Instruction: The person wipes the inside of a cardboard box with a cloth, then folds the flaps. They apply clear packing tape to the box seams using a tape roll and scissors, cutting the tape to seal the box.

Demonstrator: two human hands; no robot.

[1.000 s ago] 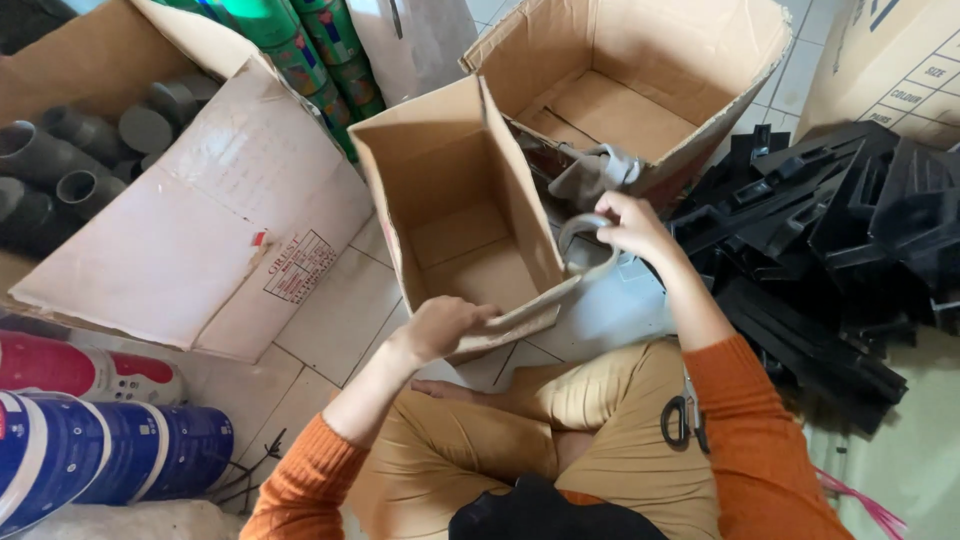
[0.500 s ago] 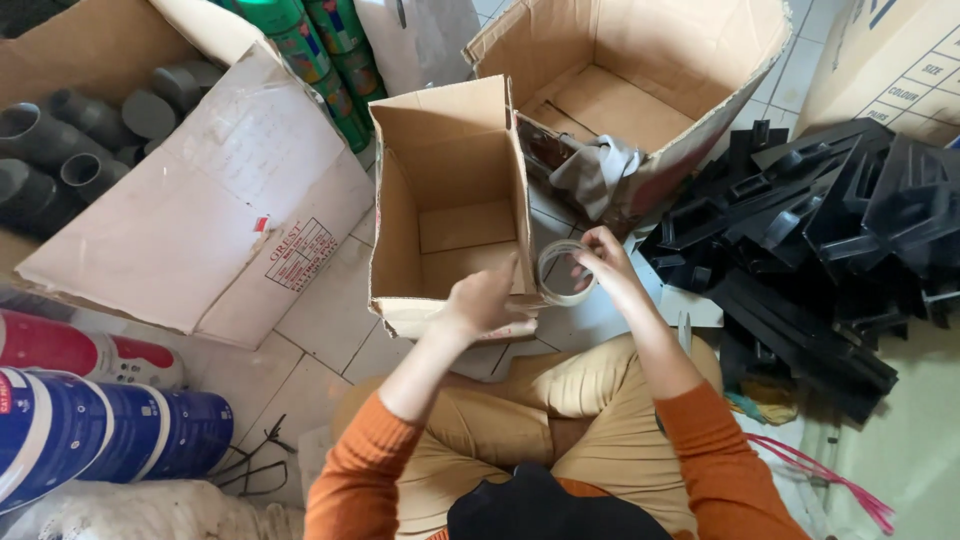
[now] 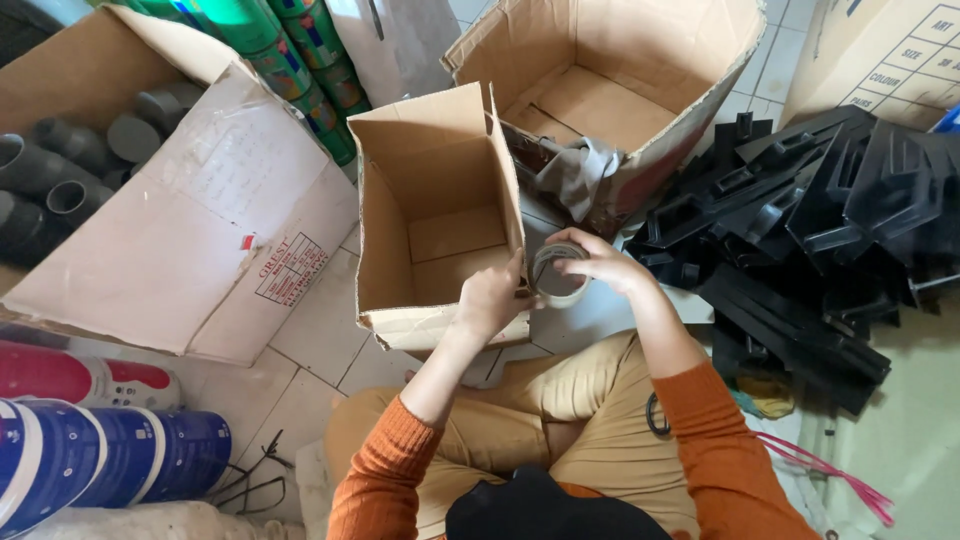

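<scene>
Tape roll [image 3: 558, 274], a ring of clear packing tape, is sitting in the right hand [image 3: 598, 264], whose fingers are curling around its rim, just beside the near right corner of the small cardboard box [image 3: 440, 215]. It is looking light and rigid enough to pinch by the rim or hook through the hollow centre; the outer layer is probably slick on its back and sticky underneath, so a hold on the edges seems the safest.

The left hand [image 3: 490, 298] is closing on the box's near right corner, fingers pressing against the wall and the roll's edge, where the loose end may be, though that is too small to tell. The box is lying tipped with its open mouth facing up toward the camera, nothing showing inside it, resting on the tiled floor [image 3: 315, 330] in front of the person's knees. Thin corrugated board of this kind is likely to be light and to buckle if squeezed mid-wall, so corners and folded edges are the firmer places to grip.

Behind it a larger cardboard box [image 3: 650, 90] is standing open, with a grey cloth [image 3: 580, 175] hanging over its near wall. To the right, black plastic parts [image 3: 820, 210] are lying in a heap. To the left, another open carton is holding grey pipe fittings [image 3: 60, 170], its broad flap [image 3: 190, 220] spreading over the floor.
</scene>
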